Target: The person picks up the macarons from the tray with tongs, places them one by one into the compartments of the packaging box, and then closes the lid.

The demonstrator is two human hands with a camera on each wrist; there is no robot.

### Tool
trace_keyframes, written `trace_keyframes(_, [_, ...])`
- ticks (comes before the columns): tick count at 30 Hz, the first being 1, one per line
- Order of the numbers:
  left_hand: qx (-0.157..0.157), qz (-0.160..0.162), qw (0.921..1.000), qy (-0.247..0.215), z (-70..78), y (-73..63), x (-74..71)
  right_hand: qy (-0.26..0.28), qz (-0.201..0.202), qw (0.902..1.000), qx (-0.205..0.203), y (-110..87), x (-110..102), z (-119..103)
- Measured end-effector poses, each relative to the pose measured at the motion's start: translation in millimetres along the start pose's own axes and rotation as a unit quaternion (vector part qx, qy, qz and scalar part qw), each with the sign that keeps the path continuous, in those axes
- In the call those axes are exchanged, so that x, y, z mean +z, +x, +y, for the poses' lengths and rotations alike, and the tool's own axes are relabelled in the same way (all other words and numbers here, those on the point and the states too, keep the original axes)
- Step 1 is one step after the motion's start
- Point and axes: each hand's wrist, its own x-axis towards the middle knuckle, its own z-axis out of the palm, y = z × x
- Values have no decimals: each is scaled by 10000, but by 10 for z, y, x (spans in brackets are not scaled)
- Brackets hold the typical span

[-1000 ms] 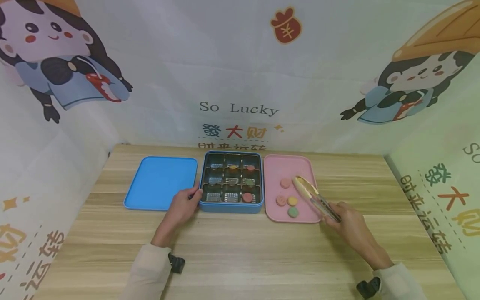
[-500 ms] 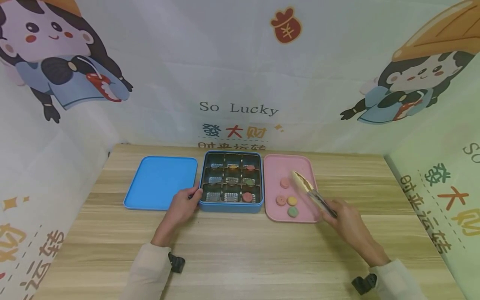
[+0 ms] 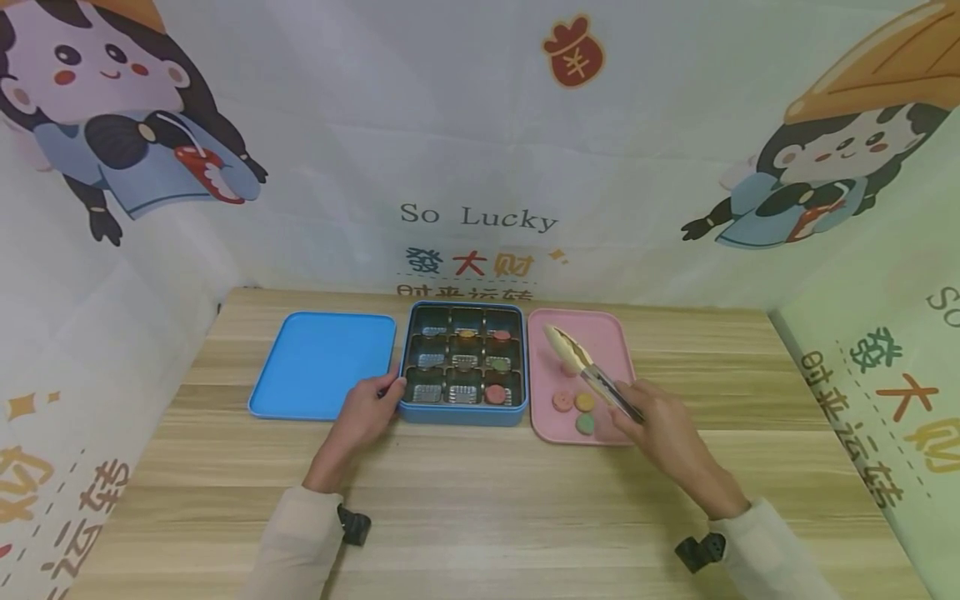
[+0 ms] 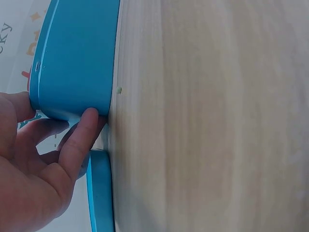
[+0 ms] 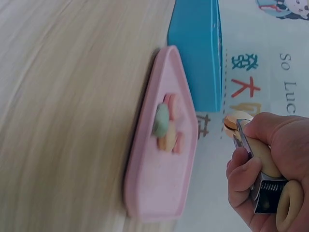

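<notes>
My left hand (image 3: 371, 408) holds the front left corner of a blue box (image 3: 461, 417), thumb at the rim and fingers against the side. Inside is a dark divided insert with several macarons in pink, yellow and green. My right hand (image 3: 667, 429) grips a pair of tongs (image 3: 596, 379) with metal arms and cream tips, slanting above the pink tray (image 3: 551, 429). On that tray lie a pink macaron (image 3: 562, 402), a yellow macaron (image 3: 584, 402) and a green macaron (image 3: 585, 424). Another pink macaron (image 5: 179, 143) is partly hidden by the tongs in the head view.
A blue lid (image 3: 322, 367) lies left of the box, beside my left wrist. All stand on a wood-grain table (image 3: 480, 500), with a printed cloth backdrop (image 3: 337, 167) rising behind and at both sides.
My right hand has moved left and slightly away from me, bringing the tongs' tips across the tray towards the box. The left hand and the box have stayed in place.
</notes>
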Motion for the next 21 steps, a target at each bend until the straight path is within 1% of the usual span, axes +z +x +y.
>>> trace_keyframes(6, [62, 9, 10000, -32, 1, 1, -5, 115, 84, 9996, -236, 124, 95, -166])
trace_keyframes(9, [116, 33, 9999, -7, 7, -5, -2, 222, 56, 9994, -272, 179, 159, -234])
trace_keyframes(14, [99, 29, 9999, -12, 3, -1, 9, 308, 57, 9990, -329, 280, 260, -380])
trace_keyframes(21, [91, 30, 10000, -10, -17, 9, 4, 260, -106, 9984, -497, 396, 387, -544])
